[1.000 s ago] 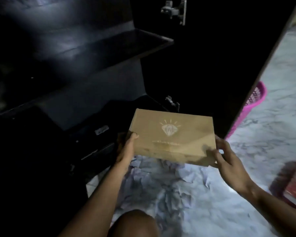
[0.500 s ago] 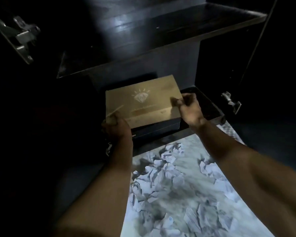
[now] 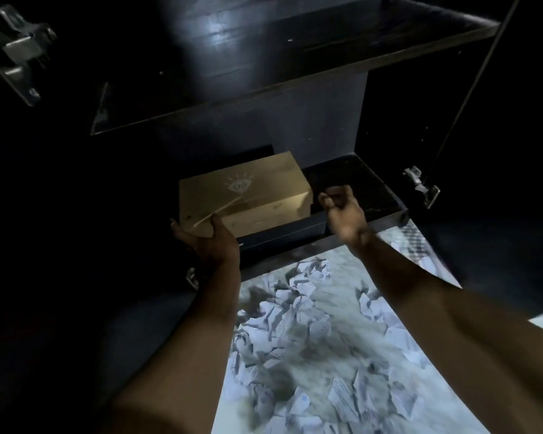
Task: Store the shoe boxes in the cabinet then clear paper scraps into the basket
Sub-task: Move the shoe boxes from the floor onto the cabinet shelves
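Observation:
A tan shoe box [image 3: 254,195] with a pale diamond logo rests on a dark box [image 3: 289,229] inside the bottom compartment of the dark cabinet [image 3: 386,214]. My left hand [image 3: 206,241] grips the tan box's near left corner. My right hand [image 3: 342,206] hovers just right of the box, off it, fingers loosely curled and holding nothing. Several crumpled paper scraps [image 3: 295,314] lie on the pale marble floor in front of the cabinet, between my forearms. The basket is out of view.
A dark shelf [image 3: 264,89] spans the cabinet above the boxes. Metal hinges show at the upper left [image 3: 19,54] and at the right [image 3: 420,186], where the doors stand open. Room is left in the compartment to the right of the boxes.
The tan box went from held in the air into the cabinet's bottom compartment onto the dark box. My right hand has come off its right side; my left hand still grips the corner.

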Demonstrator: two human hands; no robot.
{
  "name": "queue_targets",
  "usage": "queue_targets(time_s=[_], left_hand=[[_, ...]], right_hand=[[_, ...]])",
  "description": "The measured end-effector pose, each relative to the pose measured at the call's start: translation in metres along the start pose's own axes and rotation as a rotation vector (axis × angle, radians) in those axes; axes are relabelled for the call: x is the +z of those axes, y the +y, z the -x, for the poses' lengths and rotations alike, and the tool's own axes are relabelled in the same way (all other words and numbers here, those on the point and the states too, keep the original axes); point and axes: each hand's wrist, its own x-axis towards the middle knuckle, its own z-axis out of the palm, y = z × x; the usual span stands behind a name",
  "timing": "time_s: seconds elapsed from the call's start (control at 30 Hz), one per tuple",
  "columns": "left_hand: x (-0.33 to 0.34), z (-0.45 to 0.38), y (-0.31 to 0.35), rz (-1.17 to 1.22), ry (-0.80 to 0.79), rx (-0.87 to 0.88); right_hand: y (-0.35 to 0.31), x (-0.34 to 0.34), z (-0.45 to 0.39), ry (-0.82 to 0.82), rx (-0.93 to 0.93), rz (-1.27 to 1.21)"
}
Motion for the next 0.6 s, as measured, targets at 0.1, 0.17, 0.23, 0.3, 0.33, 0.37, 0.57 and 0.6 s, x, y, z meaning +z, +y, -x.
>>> queue_targets(time_s=[0.1, 0.17, 0.23, 0.3, 0.33, 0.37, 0.57, 0.6], left_hand=[[-0.004, 0.049, 0.009, -0.078, -0.033, -0.007], [0.000, 0.086, 0.013, -0.099, -0.201, 0.041], [0.011, 0.121, 0.013, -0.086, -0.432, 0.204], [0.024, 0.156, 0.009, -0.086, -0.694, 0.284], [0.029, 0.175, 0.008, -0.114, -0.823, 0.310], [0.033, 0.195, 0.006, -0.155, -0.952, 0.330], [0.033, 0.327, -0.020, -0.294, -1.443, 0.406], [0.029, 0.349, -0.028, -0.316, -1.512, 0.398]], right_hand=[[0.015, -0.041, 0.029, -0.020, -0.029, 0.014], [0.027, -0.075, 0.055, -0.047, -0.069, 0.022], [0.040, -0.113, 0.086, -0.023, -0.082, 0.054], [0.051, -0.154, 0.123, 0.001, -0.037, 0.102], [0.061, -0.173, 0.141, 0.014, -0.010, 0.124], [0.068, -0.192, 0.162, 0.032, 0.009, 0.126], [0.136, -0.283, 0.295, 0.277, 0.160, 0.142], [0.146, -0.295, 0.319, 0.331, 0.186, 0.148]])
